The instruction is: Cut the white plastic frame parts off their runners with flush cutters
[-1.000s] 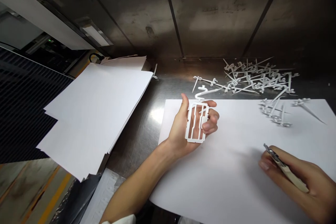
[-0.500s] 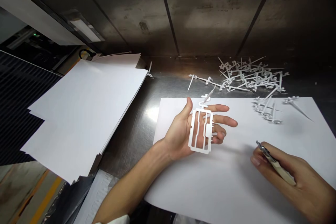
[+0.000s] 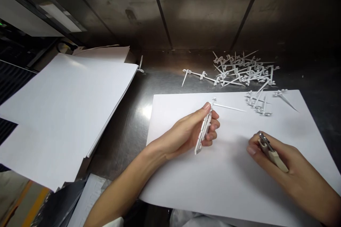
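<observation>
My left hand is closed round a white plastic frame part, seen nearly edge-on, with the thumb at its top. A thin white sprue sticks out to the right from that upper end. Over the right part of the white sheet, my right hand grips cutting pliers with pale handles; their metal jaws point up and left. The two hands are apart.
A pile of cut white sprues lies on the metal table behind the sheet. More sprue pieces rest on the sheet's back right. Stacked white paper stands at the left.
My left hand has gone from open under the frame part to closed round it, turning the part edge-on. The sprue now points right. The view has shifted, and the pliers remain in my right hand.
</observation>
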`<state>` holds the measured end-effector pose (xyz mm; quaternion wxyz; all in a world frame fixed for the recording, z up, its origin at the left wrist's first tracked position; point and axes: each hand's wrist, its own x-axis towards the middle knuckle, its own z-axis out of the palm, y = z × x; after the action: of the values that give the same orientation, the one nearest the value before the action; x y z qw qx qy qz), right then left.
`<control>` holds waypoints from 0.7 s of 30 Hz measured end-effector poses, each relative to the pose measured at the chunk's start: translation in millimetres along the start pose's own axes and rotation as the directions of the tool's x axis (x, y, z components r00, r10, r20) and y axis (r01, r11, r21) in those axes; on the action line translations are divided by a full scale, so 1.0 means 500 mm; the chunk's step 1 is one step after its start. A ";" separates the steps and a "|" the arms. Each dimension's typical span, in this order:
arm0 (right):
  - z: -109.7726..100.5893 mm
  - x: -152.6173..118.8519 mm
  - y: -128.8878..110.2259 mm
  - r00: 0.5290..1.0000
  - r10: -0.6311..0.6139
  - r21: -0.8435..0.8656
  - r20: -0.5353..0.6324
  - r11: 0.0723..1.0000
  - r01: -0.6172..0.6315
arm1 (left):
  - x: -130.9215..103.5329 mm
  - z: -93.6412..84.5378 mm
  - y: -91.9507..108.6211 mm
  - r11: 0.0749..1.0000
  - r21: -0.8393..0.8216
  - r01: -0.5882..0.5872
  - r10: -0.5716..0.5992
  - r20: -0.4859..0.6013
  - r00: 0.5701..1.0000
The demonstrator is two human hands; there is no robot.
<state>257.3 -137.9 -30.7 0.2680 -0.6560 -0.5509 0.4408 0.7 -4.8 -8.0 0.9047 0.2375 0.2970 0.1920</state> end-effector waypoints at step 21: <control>-0.005 0.013 -0.016 0.992 0.067 0.026 0.105 0.997 -0.070 | -0.015 0.031 -0.008 0.650 0.746 -0.141 0.142 0.063 0.988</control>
<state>255.5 -129.5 -24.7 0.2333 -0.6466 -0.5348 0.4914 5.5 -16.5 4.2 0.7092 0.6105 0.3304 0.1231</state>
